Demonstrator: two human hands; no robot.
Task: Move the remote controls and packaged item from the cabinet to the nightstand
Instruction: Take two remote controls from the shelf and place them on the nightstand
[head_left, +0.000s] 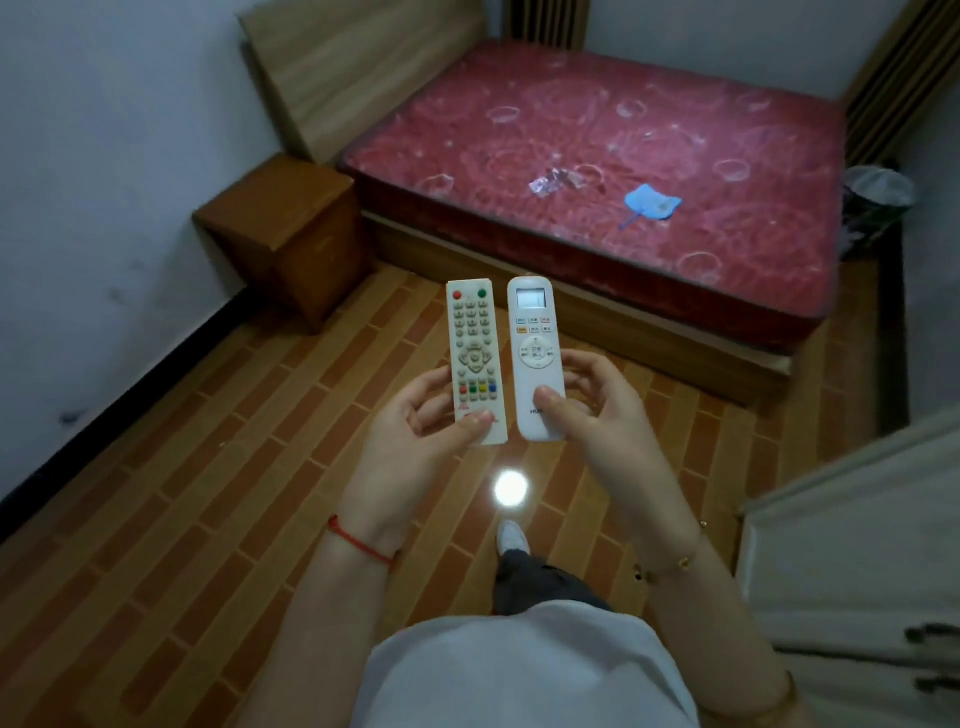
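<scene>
- White walls (119, 156) close the left and far sides.
- Brick-patterned floor (218, 483) shines with a round light reflection (510, 487).
- Bare red mattress (613, 171) on a wooden bed frame (597, 317) lies far right.
- White cabinet (857, 545) stands near right.

Single head cam, wide-angle, looking fwd and steeply down from standing height. Hands close at centre; nightstand (291, 228) far left, mattress (597, 171) far right.

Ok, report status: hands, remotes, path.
Left hand holds TV remote. Right hand holds AC remote. Nightstand ahead-left, floor between clear.
</scene>
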